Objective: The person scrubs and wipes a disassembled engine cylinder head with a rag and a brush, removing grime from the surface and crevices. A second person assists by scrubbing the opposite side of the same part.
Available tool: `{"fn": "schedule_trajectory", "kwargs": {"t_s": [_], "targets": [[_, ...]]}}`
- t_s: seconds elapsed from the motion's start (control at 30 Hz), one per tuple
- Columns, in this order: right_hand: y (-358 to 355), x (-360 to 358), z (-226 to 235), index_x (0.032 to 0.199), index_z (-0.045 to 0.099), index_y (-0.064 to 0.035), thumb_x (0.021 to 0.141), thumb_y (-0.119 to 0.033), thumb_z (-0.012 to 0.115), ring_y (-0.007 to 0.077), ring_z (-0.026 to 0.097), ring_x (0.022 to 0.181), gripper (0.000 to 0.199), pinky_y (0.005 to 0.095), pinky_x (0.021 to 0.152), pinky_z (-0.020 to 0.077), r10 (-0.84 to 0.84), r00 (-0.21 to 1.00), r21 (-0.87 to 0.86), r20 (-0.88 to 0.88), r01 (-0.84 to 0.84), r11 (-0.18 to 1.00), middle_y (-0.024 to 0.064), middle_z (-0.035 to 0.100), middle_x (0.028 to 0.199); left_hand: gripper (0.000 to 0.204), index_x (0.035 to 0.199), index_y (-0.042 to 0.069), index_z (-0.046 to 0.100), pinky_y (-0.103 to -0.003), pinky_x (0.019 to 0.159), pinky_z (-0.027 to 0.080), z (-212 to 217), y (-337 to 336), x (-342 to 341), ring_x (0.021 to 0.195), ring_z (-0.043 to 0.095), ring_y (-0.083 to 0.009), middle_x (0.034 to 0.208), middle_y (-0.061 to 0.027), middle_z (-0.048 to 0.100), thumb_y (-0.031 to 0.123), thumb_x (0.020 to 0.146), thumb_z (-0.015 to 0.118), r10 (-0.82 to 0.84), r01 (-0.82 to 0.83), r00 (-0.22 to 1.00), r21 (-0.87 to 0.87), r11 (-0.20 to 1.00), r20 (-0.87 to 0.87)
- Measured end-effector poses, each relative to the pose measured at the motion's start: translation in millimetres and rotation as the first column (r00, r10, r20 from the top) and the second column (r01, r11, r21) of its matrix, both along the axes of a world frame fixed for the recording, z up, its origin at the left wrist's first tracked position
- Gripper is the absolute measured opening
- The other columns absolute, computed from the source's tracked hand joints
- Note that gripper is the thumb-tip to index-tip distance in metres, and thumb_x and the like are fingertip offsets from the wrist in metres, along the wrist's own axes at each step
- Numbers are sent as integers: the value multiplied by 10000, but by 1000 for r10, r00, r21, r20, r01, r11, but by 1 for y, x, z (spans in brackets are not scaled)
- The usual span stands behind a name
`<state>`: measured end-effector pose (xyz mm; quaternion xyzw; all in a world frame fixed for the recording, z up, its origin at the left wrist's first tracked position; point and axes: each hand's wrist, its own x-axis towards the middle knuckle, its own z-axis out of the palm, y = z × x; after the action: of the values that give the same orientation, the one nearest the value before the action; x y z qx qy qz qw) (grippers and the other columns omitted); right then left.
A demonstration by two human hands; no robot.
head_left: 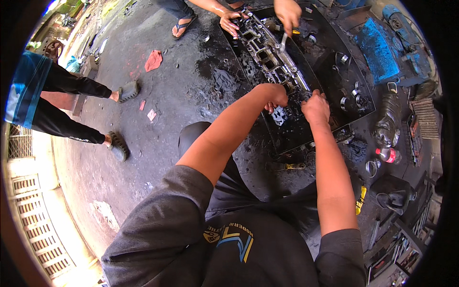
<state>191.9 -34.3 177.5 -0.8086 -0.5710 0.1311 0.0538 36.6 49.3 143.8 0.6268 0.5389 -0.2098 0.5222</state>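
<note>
A long, dirty grey metal engine part [270, 57] lies in a big black metal tray [349, 71] on the oily dark floor [158, 119]. The person's left hand [275, 95] is curled in a fist and rests on the near end of the engine part. The right hand [315, 107] is closed too, just beside it, near the tray's near edge. At the far end, another person's two hands [258, 16] touch the engine part, and one holds a small silver tool [283, 42]. A clear plastic bottle with a red label [388, 154] lies on the floor past the tray's right edge. A red rag [153, 60] lies on the floor to the left.
</note>
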Motion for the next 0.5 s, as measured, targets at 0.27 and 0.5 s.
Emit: {"fn": "schedule_trajectory", "kwargs": {"t_s": [0.27, 0.5], "targets": [[1, 2, -4, 1132, 548, -2, 768, -222, 752, 393, 603, 1103, 471, 468, 930, 506, -2, 1000, 11, -22, 2, 1000, 235, 590, 1172, 225, 894, 34, 550, -274, 503, 461, -7, -5, 13, 722, 634, -181, 818, -77, 631, 192, 983, 417, 852, -507, 429, -702, 501, 300], [3, 3, -9, 1151, 550, -18, 773, -235, 749, 396, 607, 1106, 479, 461, 922, 526, 10, 1000, 2, 1, -10, 1000, 208, 581, 1195, 394, 1007, -36, 535, -285, 611, 533, -9, -16, 38, 784, 637, -223, 883, -147, 634, 305, 1006, 337, 974, -434, -120, -893, 121, 191]]}}
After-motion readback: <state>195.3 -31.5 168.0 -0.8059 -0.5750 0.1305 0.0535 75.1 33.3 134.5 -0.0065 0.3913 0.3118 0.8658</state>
